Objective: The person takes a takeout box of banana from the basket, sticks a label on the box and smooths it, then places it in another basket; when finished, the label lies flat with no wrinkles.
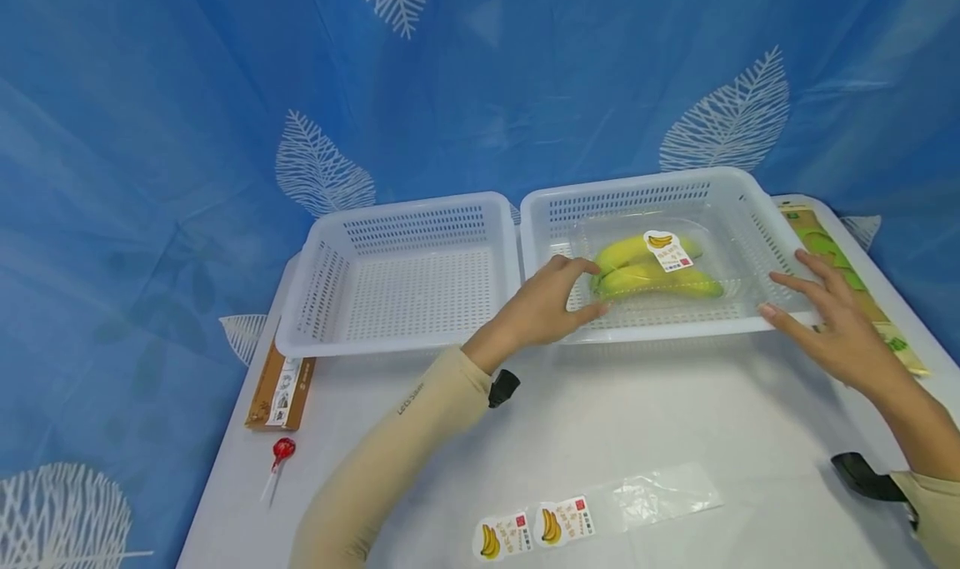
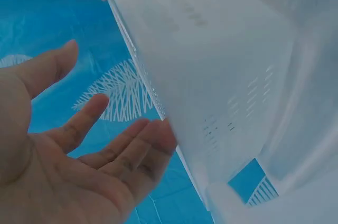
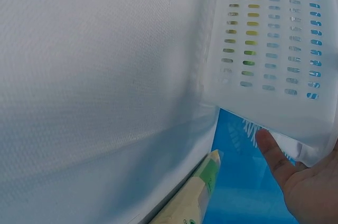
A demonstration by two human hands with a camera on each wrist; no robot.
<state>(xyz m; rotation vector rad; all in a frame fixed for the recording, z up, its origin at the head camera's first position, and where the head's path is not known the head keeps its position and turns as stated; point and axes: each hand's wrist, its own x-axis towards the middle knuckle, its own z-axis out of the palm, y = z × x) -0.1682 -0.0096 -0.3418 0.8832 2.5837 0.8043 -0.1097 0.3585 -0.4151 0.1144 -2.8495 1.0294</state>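
Two yellow bananas [image 1: 652,277] with greenish ends lie in a clear plastic clamshell box [image 1: 716,240], which bears a banana-printed sticker [image 1: 677,259]. The box sits inside the right-hand white perforated basket [image 1: 645,332]. My left hand [image 1: 551,302] reaches over that basket's front left rim, thumb and fingers spread, fingertips right at the box's left end. In the left wrist view, the left hand's fingers [image 2: 100,155] are loosely extended beside white plastic. At the front right corner of the basket, my right hand [image 1: 836,319] has its fingers spread, holding nothing.
Another white basket [image 1: 408,348] stands to the left. A brown box [image 1: 281,394] and a red lollipop [image 1: 283,449] lie at the table's left. Banana stickers [image 1: 528,531] on a clear strip lie in front. A green-and-beige packet [image 1: 858,286] is right of the baskets.
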